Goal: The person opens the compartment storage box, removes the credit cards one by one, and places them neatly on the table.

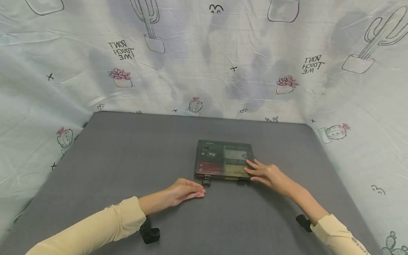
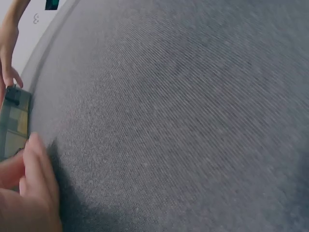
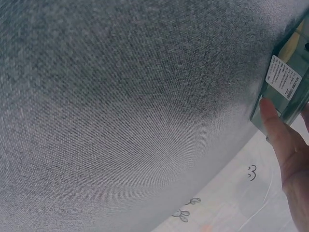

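Green case (image 1: 224, 158), label (image 3: 283, 77) only in right wrist view, splayed right hand (image 1: 266, 174) touching, unclenched left hand (image 1: 185, 191) nearby

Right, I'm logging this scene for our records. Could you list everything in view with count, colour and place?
Translucent rectangular plastic case: one, dark green, on the table
Small plastic latches: two, black, case's near edge
Flat piece lettered "Vip": one, dark, case's far left
Flat red piece: one, red, case's near left
Flat pale piece: one, whitish, case's far right
Flat yellow piece: one, yellow, case's near right
Printed label: one, white, case's outer face
Cloth-covered table: one, grey, under the case
Cactus-printed fabric: count unclear, white, around the table
Unidentifiable patch: one, dark teal, left wrist view's top
Wrist devices: two, black, one per wrist
Sleeves: two, cream, forearms
Left hand: one, bare, beside the left latch
Right hand: one, bare, case's right side
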{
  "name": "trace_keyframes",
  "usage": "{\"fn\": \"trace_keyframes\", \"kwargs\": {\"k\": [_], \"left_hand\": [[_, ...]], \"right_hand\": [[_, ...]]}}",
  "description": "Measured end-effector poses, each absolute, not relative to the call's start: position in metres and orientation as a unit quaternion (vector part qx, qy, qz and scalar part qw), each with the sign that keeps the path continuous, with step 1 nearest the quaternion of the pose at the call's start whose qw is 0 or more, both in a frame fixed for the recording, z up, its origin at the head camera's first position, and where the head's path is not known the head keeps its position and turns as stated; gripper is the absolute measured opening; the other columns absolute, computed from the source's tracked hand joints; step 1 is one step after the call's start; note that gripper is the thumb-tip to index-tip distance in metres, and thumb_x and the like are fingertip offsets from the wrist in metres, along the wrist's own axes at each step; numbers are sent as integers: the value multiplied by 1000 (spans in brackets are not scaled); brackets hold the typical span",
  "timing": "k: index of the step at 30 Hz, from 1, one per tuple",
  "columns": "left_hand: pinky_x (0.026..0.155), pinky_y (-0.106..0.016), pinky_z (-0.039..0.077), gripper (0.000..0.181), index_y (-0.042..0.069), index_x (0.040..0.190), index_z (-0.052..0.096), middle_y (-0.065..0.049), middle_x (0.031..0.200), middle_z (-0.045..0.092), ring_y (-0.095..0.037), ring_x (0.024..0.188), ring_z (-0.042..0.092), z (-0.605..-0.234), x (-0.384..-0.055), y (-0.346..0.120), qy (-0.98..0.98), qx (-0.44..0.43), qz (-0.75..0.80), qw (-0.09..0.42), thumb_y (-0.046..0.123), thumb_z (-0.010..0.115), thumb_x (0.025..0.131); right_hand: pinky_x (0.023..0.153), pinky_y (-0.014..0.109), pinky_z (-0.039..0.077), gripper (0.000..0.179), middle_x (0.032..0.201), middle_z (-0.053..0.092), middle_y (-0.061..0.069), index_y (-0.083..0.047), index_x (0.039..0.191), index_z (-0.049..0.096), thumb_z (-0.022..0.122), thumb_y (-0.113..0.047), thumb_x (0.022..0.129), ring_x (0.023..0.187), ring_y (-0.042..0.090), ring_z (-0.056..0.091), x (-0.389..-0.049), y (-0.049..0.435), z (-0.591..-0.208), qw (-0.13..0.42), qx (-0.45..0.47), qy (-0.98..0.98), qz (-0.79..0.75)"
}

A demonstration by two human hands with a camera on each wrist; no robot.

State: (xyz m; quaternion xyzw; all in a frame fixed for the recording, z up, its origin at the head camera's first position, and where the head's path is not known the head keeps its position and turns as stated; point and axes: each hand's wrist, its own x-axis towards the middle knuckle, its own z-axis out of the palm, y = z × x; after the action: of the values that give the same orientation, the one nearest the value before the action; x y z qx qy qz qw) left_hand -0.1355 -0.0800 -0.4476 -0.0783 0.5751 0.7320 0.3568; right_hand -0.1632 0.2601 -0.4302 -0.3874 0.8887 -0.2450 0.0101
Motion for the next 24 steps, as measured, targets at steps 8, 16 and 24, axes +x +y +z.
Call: {"fn": "trace_keyframes", "kwargs": {"k": [8,16,24], "left_hand": [[86,-26,51,29,-19,119,54,-22,106,67,-19,91,68,-444,-133,-60,556,-31,729,399,-3,54,95],[88,-30,50,31,-18,122,53,-28,114,63,-28,105,64,-455,-134,-13,559,-24,755,343,0,54,96],[90,-32,49,42,-23,126,45,-32,119,58,-35,113,58,-455,-136,24,536,-53,776,328,9,52,99]], "right_hand": [[68,31,53,42,138,45,25,0,126,61,70,-9,86,126,48,40,-162,259,-431,6,-383,893,-236],[73,37,54,42,139,45,24,0,127,61,69,-11,87,125,47,41,-162,259,-432,7,-381,897,-225],[78,43,53,41,138,46,24,0,126,61,69,-13,88,124,47,42,-162,259,-431,2,-385,895,-224]]}}
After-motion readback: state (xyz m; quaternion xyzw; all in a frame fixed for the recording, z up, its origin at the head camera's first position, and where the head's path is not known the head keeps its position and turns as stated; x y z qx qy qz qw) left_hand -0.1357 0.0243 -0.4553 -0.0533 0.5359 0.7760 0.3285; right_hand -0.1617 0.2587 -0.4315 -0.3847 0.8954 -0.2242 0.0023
